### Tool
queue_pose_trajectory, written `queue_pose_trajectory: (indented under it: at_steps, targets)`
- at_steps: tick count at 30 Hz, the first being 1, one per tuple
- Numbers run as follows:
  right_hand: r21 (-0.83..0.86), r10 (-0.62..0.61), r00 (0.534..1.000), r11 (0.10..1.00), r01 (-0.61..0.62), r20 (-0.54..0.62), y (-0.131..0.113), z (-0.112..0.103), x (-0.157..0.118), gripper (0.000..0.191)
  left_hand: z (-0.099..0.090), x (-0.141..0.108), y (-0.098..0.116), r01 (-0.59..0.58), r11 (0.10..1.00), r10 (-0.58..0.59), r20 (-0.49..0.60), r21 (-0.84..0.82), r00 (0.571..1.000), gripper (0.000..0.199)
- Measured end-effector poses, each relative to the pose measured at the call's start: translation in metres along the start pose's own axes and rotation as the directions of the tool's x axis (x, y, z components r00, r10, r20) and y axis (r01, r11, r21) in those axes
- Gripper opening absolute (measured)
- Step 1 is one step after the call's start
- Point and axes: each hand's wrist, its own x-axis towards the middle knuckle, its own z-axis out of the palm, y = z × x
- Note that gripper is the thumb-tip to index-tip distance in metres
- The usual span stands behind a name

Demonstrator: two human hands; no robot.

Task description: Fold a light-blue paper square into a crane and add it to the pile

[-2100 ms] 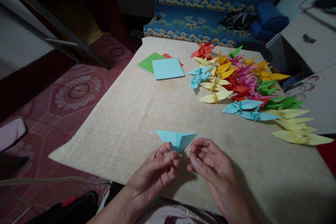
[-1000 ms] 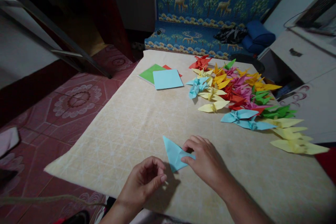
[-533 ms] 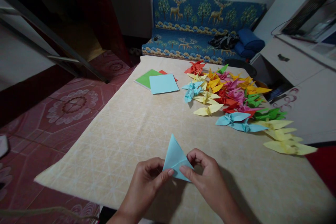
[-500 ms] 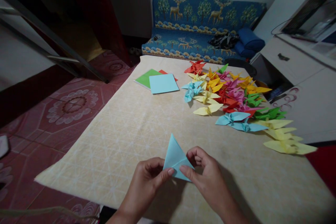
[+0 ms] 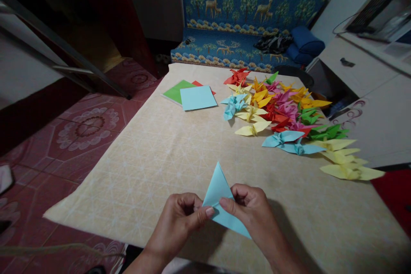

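A light blue sheet of origami paper [image 5: 218,184], folded into a triangle with its point away from me, is held just above the near part of the table. My left hand [image 5: 183,218] pinches its left edge, thumb on top and fingers curled underneath. On the other side my right hand [image 5: 250,209] is closed on the paper, its thumb pressed flat near the middle. The lower right corner sticks out below my right hand. The fingers behind the paper are partly hidden.
Many folded paper cranes [image 5: 282,111] in several colours cover the table's right side. Flat green [image 5: 176,90] and light blue sheets [image 5: 198,97] overlap a red one near the far left. Behind the cloth-covered table [image 5: 135,158] stands a blue sofa [image 5: 224,38].
The folded paper has turned and shifted slightly right, and its lower right corner now reaches further out. My right thumb has slid up along it. The view has tilted down a little.
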Motion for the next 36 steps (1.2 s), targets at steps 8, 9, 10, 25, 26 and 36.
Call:
queue_pose_trajectory:
  at_steps: [8,9,10,25,26,36]
  targets:
    - [-0.024,-0.031,0.999,0.999,0.032,0.041,-0.008,-0.005,-0.004,0.042,-0.004,-0.008,0.002,0.014,0.999,-0.016,0.040,0.036,0.999,0.048]
    - [-0.029,-0.032,0.999,0.999,0.034,0.040,-0.009,-0.005,-0.005,0.042,-0.004,-0.008,0.002,0.009,0.999,-0.011,0.040,0.049,0.999,0.048]
    - [-0.036,-0.036,0.999,0.999,0.037,0.036,-0.009,-0.005,-0.005,0.043,-0.004,-0.009,0.003,-0.003,0.998,0.000,0.036,0.064,0.999,0.048]
    - [-0.160,-0.046,0.998,0.986,0.052,0.040,-0.009,-0.005,-0.010,0.040,-0.011,-0.011,0.008,-0.173,0.918,0.084,0.252,0.357,0.964,0.047]
    - [-0.172,-0.035,0.997,0.984,0.045,0.065,-0.012,-0.006,-0.010,0.041,-0.013,-0.012,0.010,-0.152,0.928,0.045,0.303,0.341,0.952,0.047]
    - [0.185,-0.068,0.996,0.980,0.076,-0.051,0.002,-0.016,-0.003,0.070,-0.006,0.003,0.003,-0.099,0.988,0.081,-0.147,-0.115,0.986,0.043]
